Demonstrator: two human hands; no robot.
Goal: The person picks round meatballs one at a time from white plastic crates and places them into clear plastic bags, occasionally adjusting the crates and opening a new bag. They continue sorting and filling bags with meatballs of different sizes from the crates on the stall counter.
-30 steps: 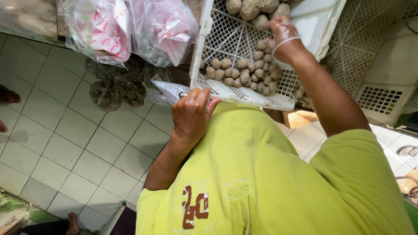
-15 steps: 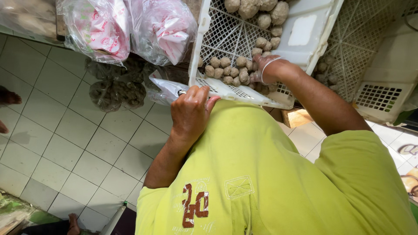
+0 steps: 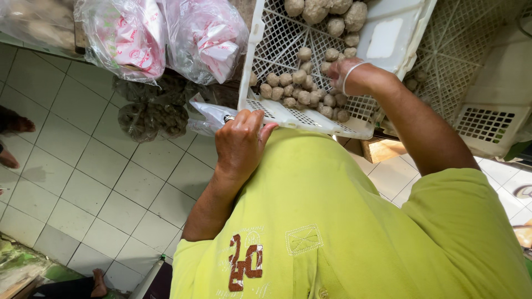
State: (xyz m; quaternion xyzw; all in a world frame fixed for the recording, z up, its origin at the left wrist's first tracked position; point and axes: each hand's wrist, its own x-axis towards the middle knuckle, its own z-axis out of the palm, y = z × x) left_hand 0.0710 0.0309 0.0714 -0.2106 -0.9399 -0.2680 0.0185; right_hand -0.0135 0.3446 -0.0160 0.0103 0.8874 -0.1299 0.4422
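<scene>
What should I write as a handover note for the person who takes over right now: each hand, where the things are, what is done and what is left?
Left hand: holds the mouth of a clear bag at the crate's near edge.
Right hand: inside the white crate, resting among the round balls; whether it grips any cannot be seen.
Things: most balls lie in the crate's lower middle, a few larger ones at its top. Two filled bags sit on the ledge to the left, with darker bags below them.
Done: nothing visible inside the held bag.
Left: the balls are all in the crate.
</scene>
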